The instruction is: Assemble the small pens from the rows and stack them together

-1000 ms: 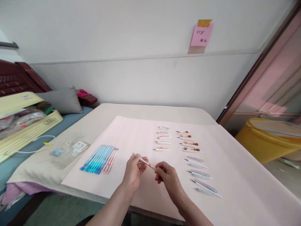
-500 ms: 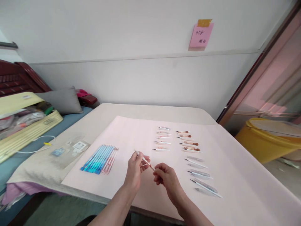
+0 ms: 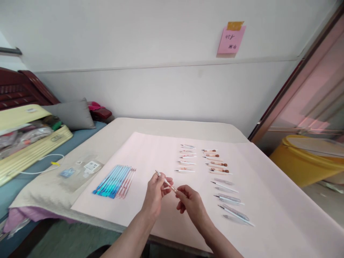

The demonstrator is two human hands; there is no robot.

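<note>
A slim white pen with reddish patterning [image 3: 168, 184] slants between my hands above the table. My left hand [image 3: 156, 188] pinches it along the upper part, its tip pointing up and left. At the lower end, the fingers of my right hand [image 3: 189, 198] are closed on the pen. To the left lie a row of blue pens [image 3: 114, 182] and a few pinkish ones [image 3: 126, 183] side by side. Right of my hands, several dark-tipped white refills [image 3: 185, 171] lie beside pen bodies; brown-topped pens [image 3: 219, 163] and clear grey pens [image 3: 238, 211] form another column.
Pink paper [image 3: 153, 150] covers much of the table. A clear plastic bag with labels [image 3: 86, 168] lies at the left. Beyond it stands a bed with a yellow box [image 3: 51, 148] and a grey pillow [image 3: 71, 114]. A yellow bin [image 3: 295, 161] is on the right.
My hands and the pen stay almost in place, with only slight finger movement. The whole view has shifted a little; the laid-out pens have not moved.
</note>
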